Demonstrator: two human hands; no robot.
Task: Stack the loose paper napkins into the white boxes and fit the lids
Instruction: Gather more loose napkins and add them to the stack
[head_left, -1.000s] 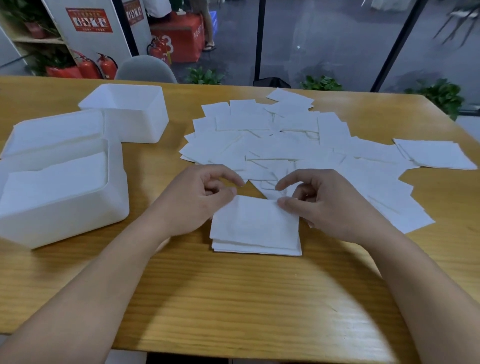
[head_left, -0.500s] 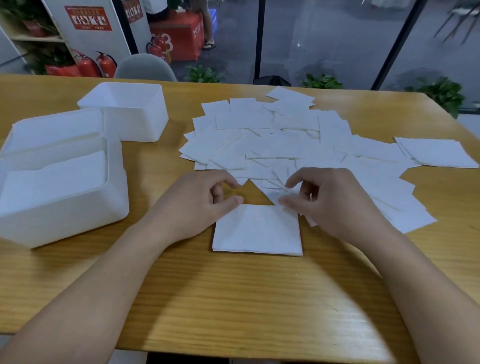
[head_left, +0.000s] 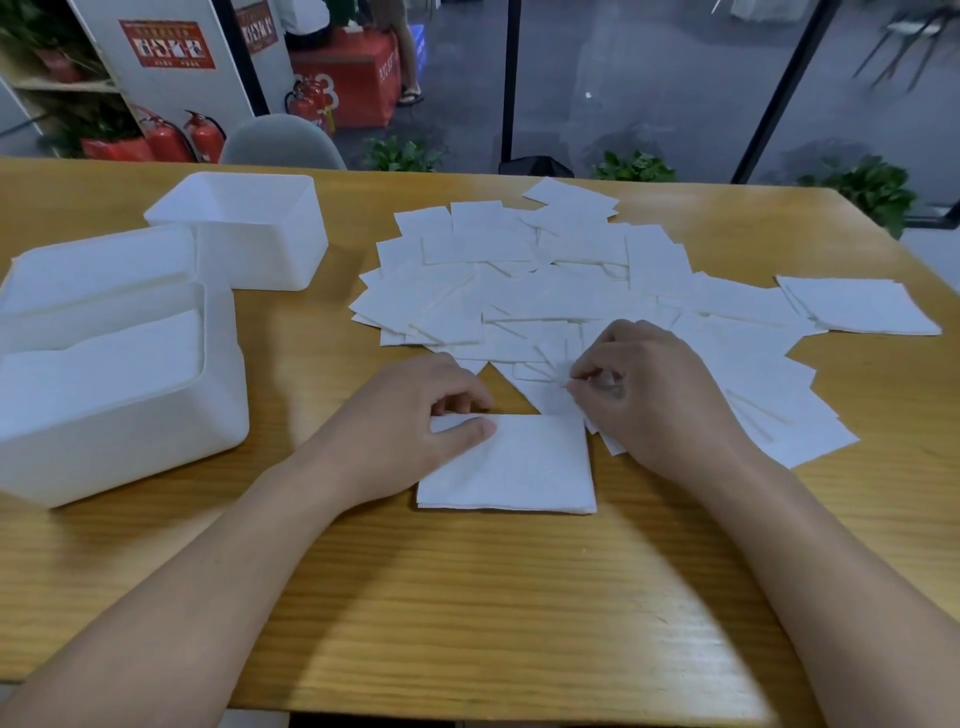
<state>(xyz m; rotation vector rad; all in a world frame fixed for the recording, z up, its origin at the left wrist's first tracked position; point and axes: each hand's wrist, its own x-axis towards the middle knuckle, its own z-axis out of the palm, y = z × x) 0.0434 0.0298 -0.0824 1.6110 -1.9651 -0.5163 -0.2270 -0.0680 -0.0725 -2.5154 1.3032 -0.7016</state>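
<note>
A small neat stack of white napkins lies on the wooden table in front of me. My left hand rests on its left far corner, thumb pressing the top sheet. Just beyond the stack's right far corner, my right hand pinches the edge of a loose napkin between thumb and fingertips. Several loose napkins lie spread across the middle and right of the table. At the left stands a white box holding napkins, with a lid behind it. A second white box stands farther back.
A separate small pile of napkins lies near the table's right edge. A grey chair back shows beyond the far edge, with red fire extinguishers, potted plants and glass walls behind.
My right hand has left the stack's corner and moved a little away from me into the loose napkins, closing on one. My left hand stays on the stack, which now lies flat and squared.
</note>
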